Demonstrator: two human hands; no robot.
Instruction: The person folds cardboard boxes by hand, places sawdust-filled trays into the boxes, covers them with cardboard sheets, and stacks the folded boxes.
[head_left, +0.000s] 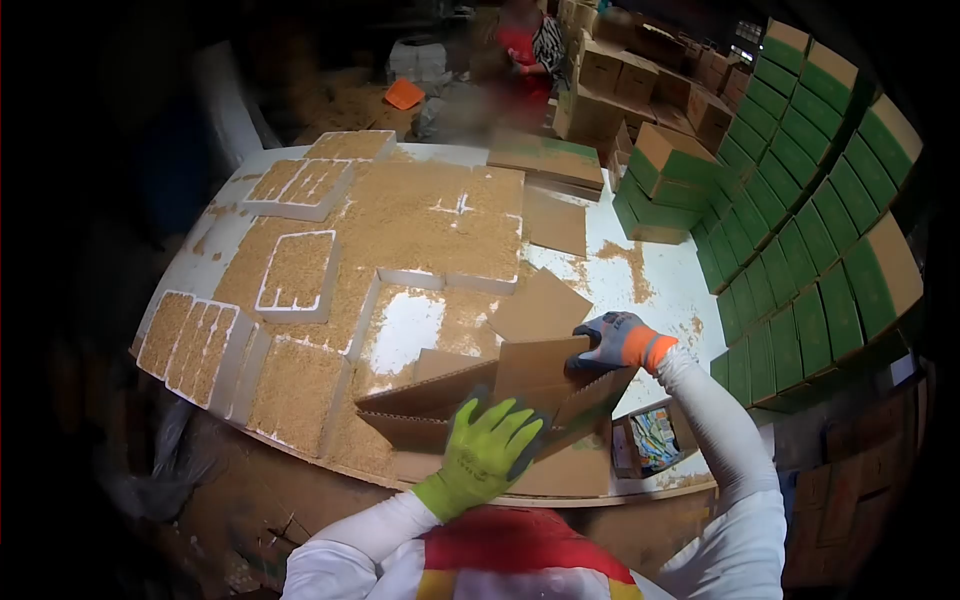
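Observation:
A partly folded cardboard box (545,372) stands at the near edge of the table, its flaps raised and tilted. My right hand (612,342), in a grey glove with an orange cuff, grips the box's upper edge on the right. My left hand (484,448), in a yellow-green glove, lies against the near side of the box with its fingers stretched out and spread. The palm side of my left hand is hidden.
White trays (297,272) filled with brown granular material cover the table's left. Flat cardboard sheets (548,160) lie at the back. Green and brown boxes (790,230) are stacked along the right. A small box of packets (655,440) sits near my right forearm. A person (525,55) stands beyond the table.

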